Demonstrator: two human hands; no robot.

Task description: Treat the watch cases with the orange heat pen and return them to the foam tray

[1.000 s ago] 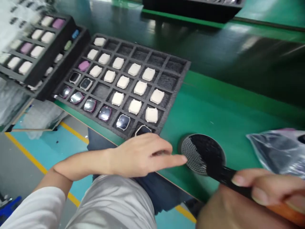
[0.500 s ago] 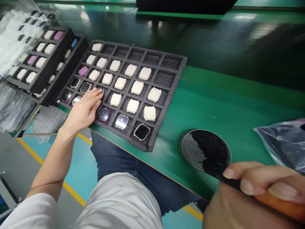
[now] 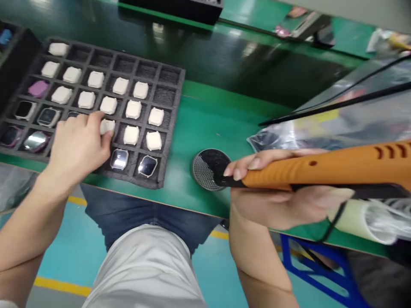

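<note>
Picking looks to be the step in hand: left hand (image 3: pixel 78 143) lies curled over the foam tray (image 3: pixel 167 128) at left of the frame, fingertips on a white watch case (image 3: pixel 107 125); whether it is gripped I cannot tell. Right hand (image 3: pixel 272 188), centre right, is closed round an orange tool (image 3: pixel 324 167), tip over the round mesh vent (image 3: pixel 208 169). Lifting the case calls for a clean pinch between neighbours. Plastic bags (image 3: pixel 321 124) crowd the right.
</note>
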